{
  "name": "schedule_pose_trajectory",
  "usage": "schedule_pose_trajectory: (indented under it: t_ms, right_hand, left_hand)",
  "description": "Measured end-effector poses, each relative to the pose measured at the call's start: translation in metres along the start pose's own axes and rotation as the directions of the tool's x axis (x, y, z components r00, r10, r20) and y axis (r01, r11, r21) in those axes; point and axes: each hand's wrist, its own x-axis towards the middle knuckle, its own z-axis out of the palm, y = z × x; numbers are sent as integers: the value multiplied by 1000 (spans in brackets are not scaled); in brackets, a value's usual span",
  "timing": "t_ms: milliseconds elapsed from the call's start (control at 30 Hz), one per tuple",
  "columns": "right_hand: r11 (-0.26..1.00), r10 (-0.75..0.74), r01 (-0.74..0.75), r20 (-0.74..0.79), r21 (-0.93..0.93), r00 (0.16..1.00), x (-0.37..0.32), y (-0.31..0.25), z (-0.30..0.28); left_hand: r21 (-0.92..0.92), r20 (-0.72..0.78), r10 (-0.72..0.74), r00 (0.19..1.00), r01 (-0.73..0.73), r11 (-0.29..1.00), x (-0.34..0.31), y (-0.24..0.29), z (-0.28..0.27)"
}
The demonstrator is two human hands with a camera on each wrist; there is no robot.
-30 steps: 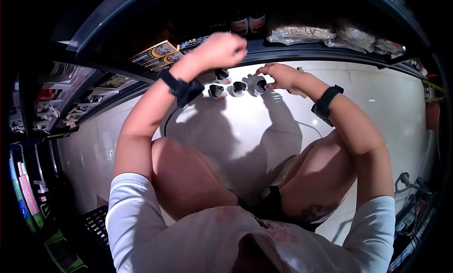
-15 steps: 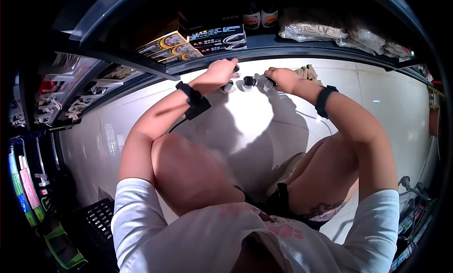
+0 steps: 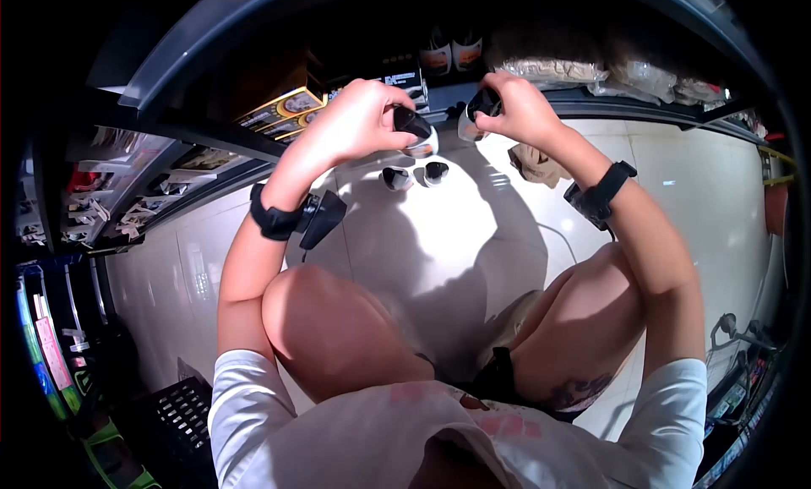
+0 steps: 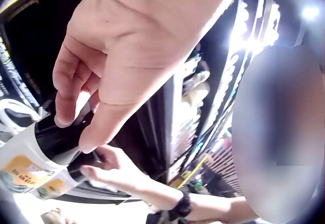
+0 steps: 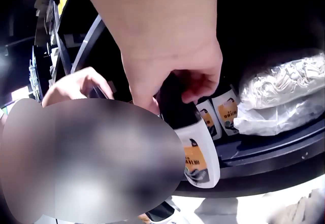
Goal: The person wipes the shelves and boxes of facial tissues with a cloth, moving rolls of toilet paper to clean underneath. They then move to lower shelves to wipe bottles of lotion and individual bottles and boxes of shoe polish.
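My left hand (image 3: 359, 121) grips a white bottle (image 3: 416, 134) by its black cap, thumb on one side and fingers on the other. Its orange-and-white label (image 4: 23, 169) shows in the left wrist view. A matching bottle (image 3: 475, 125) is in my right hand (image 3: 522, 109), pinched at the black top; in the right wrist view this right-hand bottle (image 5: 203, 158) hangs tilted before the shelf edge. Two more such bottles, a left one (image 3: 395, 178) and a right one (image 3: 436, 174), stand on the floor below my hands.
Two similar bottles (image 5: 226, 110) stand on the dark low shelf (image 3: 574, 100). Right of them lie plastic-wrapped packs (image 3: 549, 70); yellow-and-black boxes (image 3: 287, 109) are stacked at left. A beige crumpled item (image 3: 538, 163) lies on the floor. A black basket (image 3: 182, 413) is at lower left.
Earlier the left hand was raised near the shelf and the right reached to a floor bottle. Both hands then took bottles from the floor and have lifted them up toward the shelf edge.
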Motion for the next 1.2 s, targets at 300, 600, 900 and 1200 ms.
schedule_pose_trajectory:
  t_ms: [300,600,900,1200]
  right_hand:
    - [982,34,39,-382,183,924,21,14,-6]
    - [987,115,-60,-385,151,916,33,33,13]
    - [976,214,-179,-380,125,900,49,37,30]
    - [970,226,-157,-440,187,869,70,57,59]
  left_hand:
    - [136,-84,271,959,-259,956,53,45,-58]
    - [345,-128,186,974,-132,929,91,7,1]
    - [195,-250,-15,968,65,979,110,-48,27]
    - [200,-368,41,929,36,979,117,-75,52]
